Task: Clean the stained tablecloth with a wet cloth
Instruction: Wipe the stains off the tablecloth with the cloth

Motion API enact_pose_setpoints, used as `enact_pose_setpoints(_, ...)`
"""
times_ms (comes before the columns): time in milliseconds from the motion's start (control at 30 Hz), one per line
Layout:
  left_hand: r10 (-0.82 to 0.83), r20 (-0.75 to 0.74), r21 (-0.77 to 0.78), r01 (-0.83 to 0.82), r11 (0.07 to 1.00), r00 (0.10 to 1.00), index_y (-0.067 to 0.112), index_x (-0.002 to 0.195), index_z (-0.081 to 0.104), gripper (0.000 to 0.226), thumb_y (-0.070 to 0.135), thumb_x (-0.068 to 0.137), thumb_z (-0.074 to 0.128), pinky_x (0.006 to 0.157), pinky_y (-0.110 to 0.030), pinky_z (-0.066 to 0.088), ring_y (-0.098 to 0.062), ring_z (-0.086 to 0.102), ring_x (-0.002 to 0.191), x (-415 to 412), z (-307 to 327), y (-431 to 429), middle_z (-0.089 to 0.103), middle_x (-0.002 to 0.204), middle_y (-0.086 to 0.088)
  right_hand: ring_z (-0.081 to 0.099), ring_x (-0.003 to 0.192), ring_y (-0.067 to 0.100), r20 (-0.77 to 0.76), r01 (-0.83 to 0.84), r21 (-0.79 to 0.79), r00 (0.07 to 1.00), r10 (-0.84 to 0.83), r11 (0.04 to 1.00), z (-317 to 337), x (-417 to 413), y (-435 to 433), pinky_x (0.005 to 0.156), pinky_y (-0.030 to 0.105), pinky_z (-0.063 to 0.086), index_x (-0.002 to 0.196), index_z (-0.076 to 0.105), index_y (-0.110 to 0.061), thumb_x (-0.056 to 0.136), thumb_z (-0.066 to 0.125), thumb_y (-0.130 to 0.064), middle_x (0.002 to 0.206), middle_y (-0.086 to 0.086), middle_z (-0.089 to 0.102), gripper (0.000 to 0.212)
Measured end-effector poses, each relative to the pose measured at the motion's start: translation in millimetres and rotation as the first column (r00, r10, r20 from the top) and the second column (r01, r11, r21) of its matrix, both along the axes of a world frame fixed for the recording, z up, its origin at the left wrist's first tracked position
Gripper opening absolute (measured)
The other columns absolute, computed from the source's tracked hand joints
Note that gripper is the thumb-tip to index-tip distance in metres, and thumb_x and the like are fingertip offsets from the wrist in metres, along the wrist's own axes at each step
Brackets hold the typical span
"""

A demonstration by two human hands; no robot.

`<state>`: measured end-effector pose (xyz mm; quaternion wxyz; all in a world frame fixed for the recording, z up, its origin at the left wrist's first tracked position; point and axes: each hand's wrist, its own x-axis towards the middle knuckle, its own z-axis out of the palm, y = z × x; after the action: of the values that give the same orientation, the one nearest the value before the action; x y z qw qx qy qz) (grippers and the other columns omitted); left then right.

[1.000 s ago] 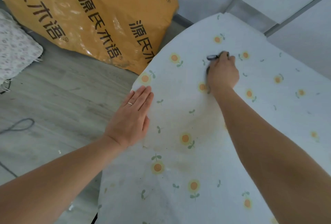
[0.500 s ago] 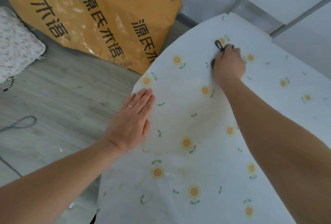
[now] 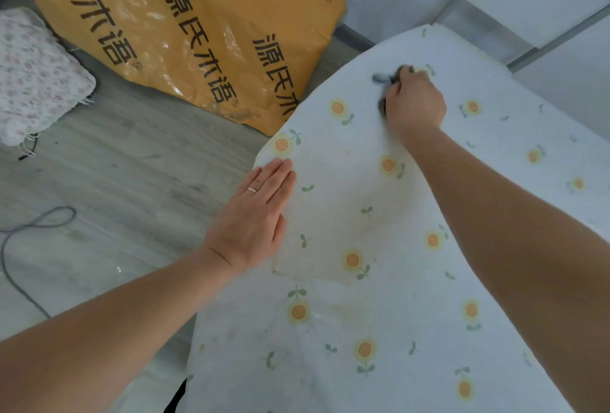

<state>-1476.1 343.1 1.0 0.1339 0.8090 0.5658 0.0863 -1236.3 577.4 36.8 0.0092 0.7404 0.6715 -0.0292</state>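
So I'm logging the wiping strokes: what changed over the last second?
The right hand, closed on the dark cloth, slid further up the tablecloth, away from the person and slightly right. The left hand stayed flat at the tablecloth's left edge; the yellowish stain looks unchanged.

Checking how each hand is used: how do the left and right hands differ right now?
The left hand lies flat and open near the tablecloth edge; the right hand is closed around a dark cloth, farther across. The left wears a ring; none shows on the right. Both rest on the tablecloth.
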Motion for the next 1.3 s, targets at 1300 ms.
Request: enact_pose_setpoints(1300, -0.224, -0.174, -0.359, 0.15, 0.921, 0.959, 0.007, 0.162, 0.006, 0.094, 0.048, 0.096, 0.059, 0.127, -0.045, 0.012, -0.032, -0.003, 0.157, -85.1, 38.5, -121.3, -0.009, 0.17, -0.008, 0.062, 0.086, 0.036, -0.027, -0.01, 0.011, 1.0, 0.01, 1.0, -4.1, -90.6, -273.2, 0.06, 0.039, 0.042, 0.151, 0.032, -0.017, 0.104, 0.038, -0.027, 0.13, 0.012, 0.049, 0.049)
